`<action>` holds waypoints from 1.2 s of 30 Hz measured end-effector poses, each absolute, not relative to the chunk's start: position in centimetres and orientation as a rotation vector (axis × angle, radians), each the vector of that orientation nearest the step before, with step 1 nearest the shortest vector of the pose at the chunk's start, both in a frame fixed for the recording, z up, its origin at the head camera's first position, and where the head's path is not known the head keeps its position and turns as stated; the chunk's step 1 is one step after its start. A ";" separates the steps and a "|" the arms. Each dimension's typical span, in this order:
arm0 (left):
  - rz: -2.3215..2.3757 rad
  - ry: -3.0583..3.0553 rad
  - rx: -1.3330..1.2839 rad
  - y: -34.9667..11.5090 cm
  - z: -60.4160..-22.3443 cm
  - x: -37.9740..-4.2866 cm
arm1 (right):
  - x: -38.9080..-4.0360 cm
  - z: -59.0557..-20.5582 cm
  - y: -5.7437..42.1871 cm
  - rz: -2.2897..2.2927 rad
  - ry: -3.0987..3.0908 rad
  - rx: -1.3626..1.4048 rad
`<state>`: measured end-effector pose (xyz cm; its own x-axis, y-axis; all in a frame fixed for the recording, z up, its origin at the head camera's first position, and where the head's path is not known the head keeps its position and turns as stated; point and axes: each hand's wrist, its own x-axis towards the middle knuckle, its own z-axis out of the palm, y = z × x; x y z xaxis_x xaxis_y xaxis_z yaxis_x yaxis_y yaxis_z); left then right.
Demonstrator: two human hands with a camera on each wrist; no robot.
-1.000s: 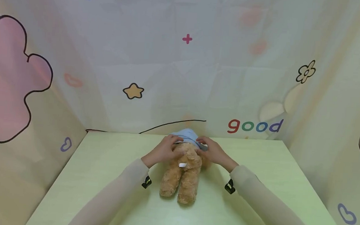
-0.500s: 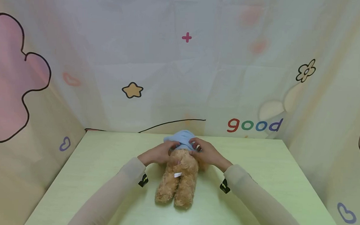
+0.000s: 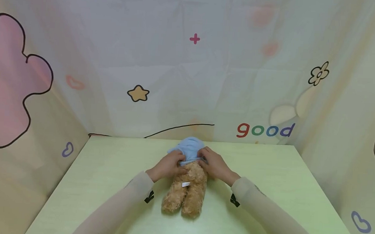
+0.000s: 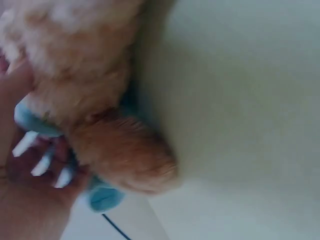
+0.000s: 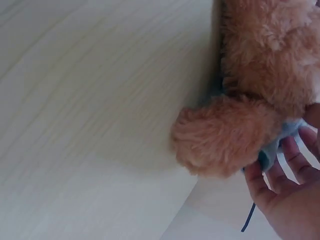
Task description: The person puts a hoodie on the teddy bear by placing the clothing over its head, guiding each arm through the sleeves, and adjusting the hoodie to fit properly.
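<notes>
Teddy bear (image 3: 195,174) lies lengthwise on table (image 3: 249,219) between left hand (image 3: 166,165) and right hand (image 3: 217,165), equally near, both seemingly pinching blue cloth (image 3: 190,148) at bear's far end, contact partly hidden.

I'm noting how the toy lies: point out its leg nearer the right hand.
The brown leg on the right in the head view; the other leg lies nearer the left hand.
</notes>
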<state>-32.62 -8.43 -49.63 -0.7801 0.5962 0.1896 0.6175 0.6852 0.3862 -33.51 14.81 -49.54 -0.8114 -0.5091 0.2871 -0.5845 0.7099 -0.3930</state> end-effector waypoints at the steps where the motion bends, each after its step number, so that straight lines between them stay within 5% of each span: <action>1: -0.649 -2.812 -1.018 -8.4 -49.8 -32.4 | -33.5 -49.6 14.9 0.711 -2.759 0.894; 17: -0.564 -2.944 -0.661 -8.3 -48.6 -31.4 | -33.3 -49.1 15.3 0.691 -2.702 0.989; 26: -0.605 -2.953 -0.820 -8.8 -49.4 -31.4 | -33.3 -48.7 14.7 0.680 -2.844 0.976; 36: -0.633 -2.863 -1.094 -8.6 -49.4 -32.1 | -33.5 -49.1 13.4 -0.166 -2.327 0.951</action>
<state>-32.06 -8.58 -49.45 -0.7554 0.6373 0.1525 0.6422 0.6737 0.3657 -33.51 13.38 -49.07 -0.5545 -0.6703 0.4932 -0.5936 0.7339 0.3301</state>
